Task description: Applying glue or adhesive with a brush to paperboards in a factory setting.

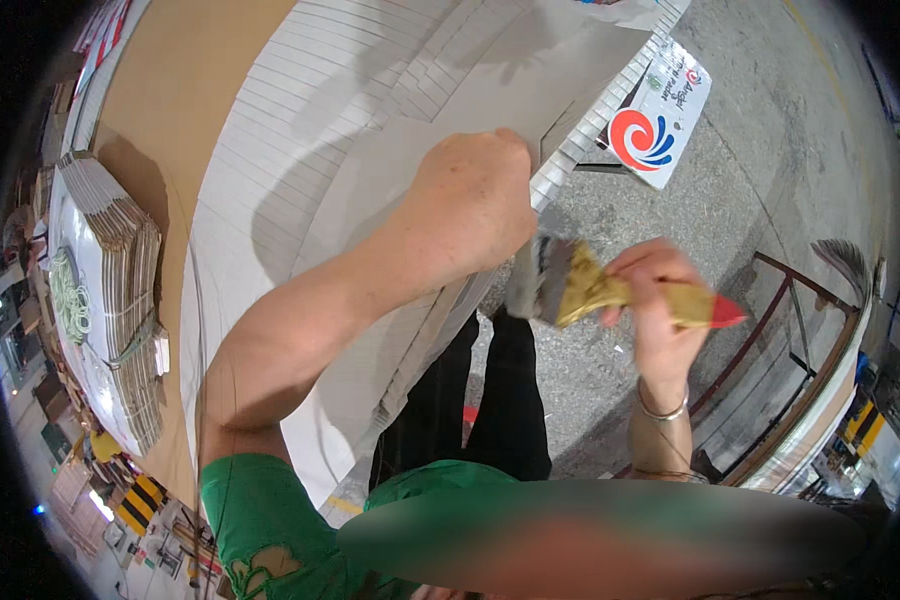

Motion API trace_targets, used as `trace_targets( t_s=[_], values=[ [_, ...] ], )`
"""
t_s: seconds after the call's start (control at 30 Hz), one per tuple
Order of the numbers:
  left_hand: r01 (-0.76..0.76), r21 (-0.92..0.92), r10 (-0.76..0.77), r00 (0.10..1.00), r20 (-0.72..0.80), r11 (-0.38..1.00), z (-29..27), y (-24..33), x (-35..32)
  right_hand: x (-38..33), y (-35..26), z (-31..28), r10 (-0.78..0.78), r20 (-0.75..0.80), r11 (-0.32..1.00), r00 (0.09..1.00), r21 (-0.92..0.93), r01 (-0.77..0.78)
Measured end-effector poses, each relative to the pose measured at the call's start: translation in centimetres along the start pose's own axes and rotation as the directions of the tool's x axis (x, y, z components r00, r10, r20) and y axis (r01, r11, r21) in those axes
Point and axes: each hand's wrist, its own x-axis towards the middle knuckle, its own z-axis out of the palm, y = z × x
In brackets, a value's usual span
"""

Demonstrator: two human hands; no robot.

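One bundle (115, 360) of flat boards sits at the far left, its layers too many to count, with one pale green cord (70, 300) on its white side. One broad spread of white sheets (300, 120) comes next, overlapping in steps; their number cannot be told. One left hand (470, 195) rests on them by their right edge, fingers curled under and knuckles up; whether it grips anything, I cannot tell. One brush (590, 290) is to the right of that hand, in the one right hand (655, 285), whose fingers are closed round the handle, a bangle (667, 408) at the wrist. Beyond are one white panel (650, 140) with a red and blue swirl and one metal frame (805, 284). Two black-and-yellow striped patches show, one low on each side

The bundle and the sheets lie on a brown board (160, 100); at left, past it, is a cluttered room with small lights. To the right, the floor (590, 400) is grey and speckled, under two black-clad legs (510, 390)

The brush's bristles point left, toward the sheets' edge; whether they touch it is unclear. Its yellow handle runs right to a red tip, the long axis nearly level across the view, the tip slightly lower; the brush is somewhat blurred
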Motion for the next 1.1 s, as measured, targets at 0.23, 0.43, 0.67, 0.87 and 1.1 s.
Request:
trace_targets(
  t_s=[0.23,0.43,0.67,0.87,1.1],
  values=[
    [-0.016,0.049,0.017,0.999,-0.029,0.999,0.4,0.0,-0.2,-2.0,0.4,-0.3,0.037,0.116,0.999,0.993,0.023,-0.040],
    [0.085,0.261,-0.074,0.996,-0.052,0.962,2.9,0.7,-2.4,-5.0,0.5,-2.6,-0.088,-0.213,0.963,0.973,0.230,0.138],
    [0.283,0.530,-0.158,0.950,-0.269,0.800,9.0,-0.9,-14.1,-9.6,1.3,-4.0,0.007,-0.223,0.985,0.975,0.172,0.033],
    [0.376,0.596,-0.310,0.926,-0.215,0.709,9.3,-1.7,-15.0,-9.7,1.4,-1.8,0.011,-0.195,0.963,0.981,0.267,0.043],
    [0.351,0.683,-0.278,0.935,-0.220,0.640,9.4,-1.8,-14.4,-7.4,1.1,0.5,-0.052,-0.326,0.934,0.944,0.318,0.161]
  ],
)
